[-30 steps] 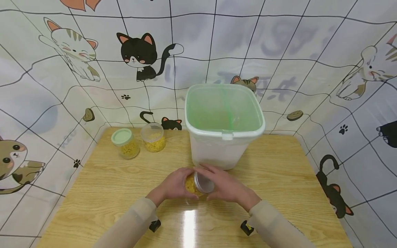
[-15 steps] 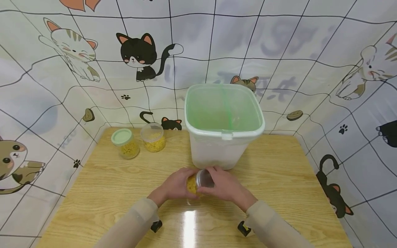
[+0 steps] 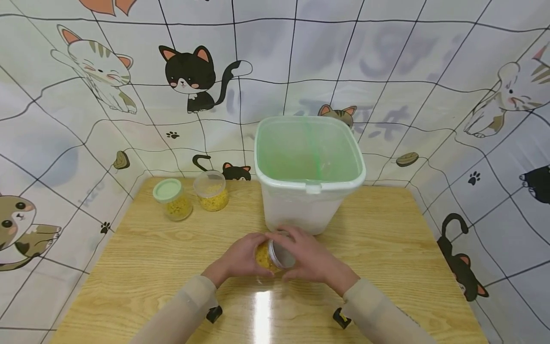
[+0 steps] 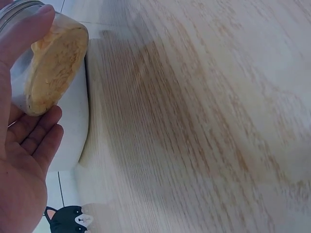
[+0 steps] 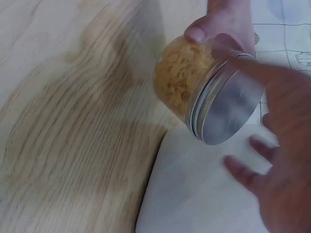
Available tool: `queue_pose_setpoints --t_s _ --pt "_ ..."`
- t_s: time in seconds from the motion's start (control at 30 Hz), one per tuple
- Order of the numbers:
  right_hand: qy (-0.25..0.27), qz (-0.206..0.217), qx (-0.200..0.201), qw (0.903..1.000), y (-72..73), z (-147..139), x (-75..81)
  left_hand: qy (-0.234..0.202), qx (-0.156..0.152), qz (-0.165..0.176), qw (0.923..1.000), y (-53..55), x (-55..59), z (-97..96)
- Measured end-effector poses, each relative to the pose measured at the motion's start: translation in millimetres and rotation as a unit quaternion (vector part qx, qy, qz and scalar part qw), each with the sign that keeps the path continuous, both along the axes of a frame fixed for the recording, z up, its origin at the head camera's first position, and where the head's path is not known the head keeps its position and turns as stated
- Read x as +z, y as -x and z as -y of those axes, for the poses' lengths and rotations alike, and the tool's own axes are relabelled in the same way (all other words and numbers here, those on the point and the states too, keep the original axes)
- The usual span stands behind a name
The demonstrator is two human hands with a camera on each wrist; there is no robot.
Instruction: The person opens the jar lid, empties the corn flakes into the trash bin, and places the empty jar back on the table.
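A clear jar (image 3: 263, 257) of yellow bits, with a silver screw lid (image 3: 281, 254), is tipped on its side above the table. My left hand (image 3: 241, 255) grips the jar's body; in the left wrist view its thumb and fingers hold it near the base (image 4: 56, 70). Around the lid end is my right hand (image 3: 315, 258), its fingers spread. The right wrist view shows the right-hand fingers (image 5: 243, 174) blurred and standing off the lid's flat face (image 5: 233, 109).
A tall white bin (image 3: 301, 205) with a green-tinted inside stands just behind the hands. At the back left are a green-lidded jar (image 3: 172, 200) and a clear-lidded tub (image 3: 211, 191), both with yellow bits. Cat-print sheets wall the wooden table (image 3: 172, 267) at the back and sides.
Half a second ago the right-hand fingers were closed on the silver lid; now they are spread off it, much as one second ago. The left hand keeps its hold on the jar.
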State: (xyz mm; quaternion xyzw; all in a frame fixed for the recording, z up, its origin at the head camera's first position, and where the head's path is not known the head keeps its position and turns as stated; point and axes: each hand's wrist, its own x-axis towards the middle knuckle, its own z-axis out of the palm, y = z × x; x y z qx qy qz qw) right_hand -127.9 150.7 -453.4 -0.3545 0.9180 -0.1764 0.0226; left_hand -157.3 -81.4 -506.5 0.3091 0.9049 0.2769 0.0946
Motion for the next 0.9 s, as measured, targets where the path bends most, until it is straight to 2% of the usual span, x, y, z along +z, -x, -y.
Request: queue_pose_setpoints --t_s 0.07,0.13,0.27,0.4,0.5,0.63,0.77,0.9 --pt "0.012 -0.012 -0.037 0.9992 -0.3 1.6 1.5 -0.005 -0.001 -0.003 1.0 -0.3 0.8 0.0" --pt "0.008 -0.007 -0.085 0.9963 -1.1 3.6 3.7 -0.011 0.001 -0.002 0.9999 -0.4 1.7 -0.5" --pt "-0.022 0.061 -0.169 0.9835 -3.1 5.9 5.8 -0.01 0.001 -0.011 0.9999 -0.6 1.1 -2.0" --pt "-0.031 0.124 -0.209 0.9697 -3.6 7.6 5.2 0.008 -0.001 -0.024 0.9997 -1.3 0.5 -3.4" --pt "-0.037 0.141 -0.218 0.9649 -3.1 9.9 4.0 0.02 -0.002 -0.027 0.9994 -2.1 1.4 -4.6" --pt "-0.05 0.153 -0.213 0.9637 -3.4 12.7 2.9 0.023 -0.004 -0.023 0.9995 -3.0 3.0 -6.3" --pt "-0.045 0.164 -0.204 0.964 -3.6 13.1 2.1 0.017 -0.005 -0.02 0.9996 -2.8 4.1 -6.7" --pt "-0.024 0.169 -0.175 0.9695 -3.0 10.9 1.8 0.022 -0.003 -0.023 0.9995 -2.1 3.1 -5.3"
